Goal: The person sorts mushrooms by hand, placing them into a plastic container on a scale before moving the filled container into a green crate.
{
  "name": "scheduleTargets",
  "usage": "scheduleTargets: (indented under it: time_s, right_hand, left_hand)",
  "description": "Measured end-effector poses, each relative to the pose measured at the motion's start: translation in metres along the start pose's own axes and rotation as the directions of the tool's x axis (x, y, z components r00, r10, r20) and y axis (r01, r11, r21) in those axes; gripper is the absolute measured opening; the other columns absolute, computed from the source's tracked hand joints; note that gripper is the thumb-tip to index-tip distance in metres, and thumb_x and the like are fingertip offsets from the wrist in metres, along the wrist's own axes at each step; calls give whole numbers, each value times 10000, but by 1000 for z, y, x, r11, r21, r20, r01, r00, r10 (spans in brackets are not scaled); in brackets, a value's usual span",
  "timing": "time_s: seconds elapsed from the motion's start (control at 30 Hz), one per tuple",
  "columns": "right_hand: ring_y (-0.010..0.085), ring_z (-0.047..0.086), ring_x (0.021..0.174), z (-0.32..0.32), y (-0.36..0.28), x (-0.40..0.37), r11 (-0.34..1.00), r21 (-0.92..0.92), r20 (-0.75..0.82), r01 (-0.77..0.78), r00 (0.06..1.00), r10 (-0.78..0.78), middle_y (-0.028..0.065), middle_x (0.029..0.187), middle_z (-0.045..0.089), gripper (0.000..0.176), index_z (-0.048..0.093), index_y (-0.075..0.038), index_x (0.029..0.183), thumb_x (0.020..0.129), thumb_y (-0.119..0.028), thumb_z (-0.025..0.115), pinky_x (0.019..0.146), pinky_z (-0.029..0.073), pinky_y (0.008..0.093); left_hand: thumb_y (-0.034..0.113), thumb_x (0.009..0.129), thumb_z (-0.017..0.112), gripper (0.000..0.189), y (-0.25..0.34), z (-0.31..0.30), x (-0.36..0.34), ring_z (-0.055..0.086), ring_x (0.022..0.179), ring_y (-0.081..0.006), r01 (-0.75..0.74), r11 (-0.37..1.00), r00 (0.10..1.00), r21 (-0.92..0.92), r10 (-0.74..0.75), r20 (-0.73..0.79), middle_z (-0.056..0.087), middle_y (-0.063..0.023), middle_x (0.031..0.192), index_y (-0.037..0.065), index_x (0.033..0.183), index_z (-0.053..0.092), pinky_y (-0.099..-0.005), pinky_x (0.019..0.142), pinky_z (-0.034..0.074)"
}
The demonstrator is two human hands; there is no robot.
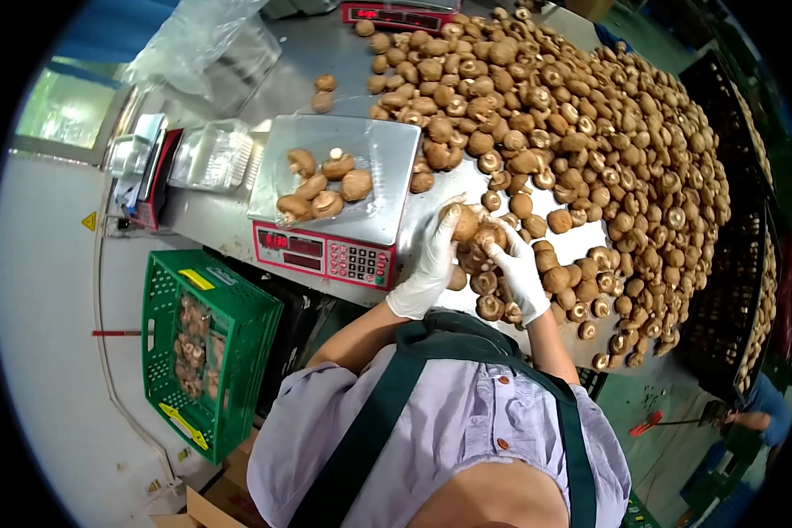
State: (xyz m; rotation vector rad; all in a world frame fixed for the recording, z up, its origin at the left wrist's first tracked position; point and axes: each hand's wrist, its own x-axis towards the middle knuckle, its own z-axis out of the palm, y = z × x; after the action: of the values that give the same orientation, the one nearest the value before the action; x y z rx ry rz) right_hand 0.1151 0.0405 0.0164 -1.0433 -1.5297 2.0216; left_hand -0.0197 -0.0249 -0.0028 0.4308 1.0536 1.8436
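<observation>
Both my hands wear white gloves and are close together over the near edge of the mushroom pile (581, 132). My left hand (429, 268) is closed around a brown mushroom (459, 223). Fingers bent, my right hand (521, 271) grips another mushroom (489, 236) right beside it. Several loose mushrooms lie under and around the hands. To the left, a red-and-silver digital scale (326, 251) carries a clear plastic tray (378, 201) with several mushrooms in it. Its red display is lit, but the digits are too small to read surely.
Stacked clear trays (209, 157) and a plastic bag (189, 53) are at the left. A green crate (260, 330) below the table holds packed mushrooms. Another red scale (400, 16) stands at the back. Dark crates (722, 299) line the right, with another person's arm (752, 421) nearby.
</observation>
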Motion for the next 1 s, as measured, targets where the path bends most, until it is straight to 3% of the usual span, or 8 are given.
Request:
scheduleTargets:
  time_s: [0.17,0.23,0.37,0.5,0.57,0.63,0.83,1.0]
  right_hand:
    - [151,546,954,19,-35,16,945,-296,171,140,981,-92,83,1082,575,437,466,-71,1258,846,-164,577,859,435,275]
    - [176,552,977,36,-53,26,899,-377,207,224,966,-154,122,1093,580,441,466,-94,1259,846,-216,562,877,425,290]
    - [232,568,1025,95,-97,42,802,-457,169,384,923,-346,160,1135,570,439,464,-79,1249,851,-242,553,887,433,311]
    - [343,491,1087,148,-84,84,345,-654,373,674,683,-628,184,1249,459,457,457,-80,1244,821,-220,558,897,419,391]
    - [392,467,1080,164,-57,102,26,-774,521,633,660,-541,177,1273,426,462,457,-118,1252,817,-237,558,882,410,436]
    - [416,449,1093,172,-48,106,19,-771,511,636,637,-578,175,1261,442,454,457,-142,1257,825,-249,547,903,384,476]
    - [396,392,1194,157,-52,109,365,-602,422,710,671,-609,199,1303,421,488,388,-79,1310,858,-230,491,1011,314,436]
    - [260,388,1244,132,-57,102,745,-502,124,440,889,-442,157,1337,418,483,387,-69,1329,907,-275,501,1033,302,338]
  left_hand:
    - [76,770,575,498,102,-39,-14,518,1030,-185,-310,679,907,665,421,-7,536,-101,1089,-10,1241,436,-300,917,420]
    - [63,791,581,435,139,-53,-15,505,1079,-214,-482,561,783,673,621,43,520,-117,1132,-9,1198,443,-335,964,395]
    - [254,873,537,464,185,-89,-7,446,1172,-275,-471,479,812,741,562,154,486,-133,1250,3,1249,431,-409,975,360]
    - [375,894,401,442,167,-117,17,319,1252,-375,79,-466,925,881,364,110,312,-107,1410,200,1298,445,-653,961,205]
    - [382,890,404,446,162,-117,16,329,1241,-383,108,-429,924,897,377,69,280,-121,1422,198,1293,454,-636,966,221]
    - [368,876,423,465,160,-118,15,392,1187,-361,48,-347,920,937,381,94,324,-141,1391,165,1293,456,-589,978,251]
    - [211,842,482,406,167,-137,20,419,1180,-304,-215,-47,832,976,514,208,446,-158,1290,67,1221,511,-458,1018,278]
    - [195,882,447,391,205,-156,20,448,1172,-238,-252,775,872,579,441,-211,499,-134,1224,-32,1197,492,-346,1000,312]
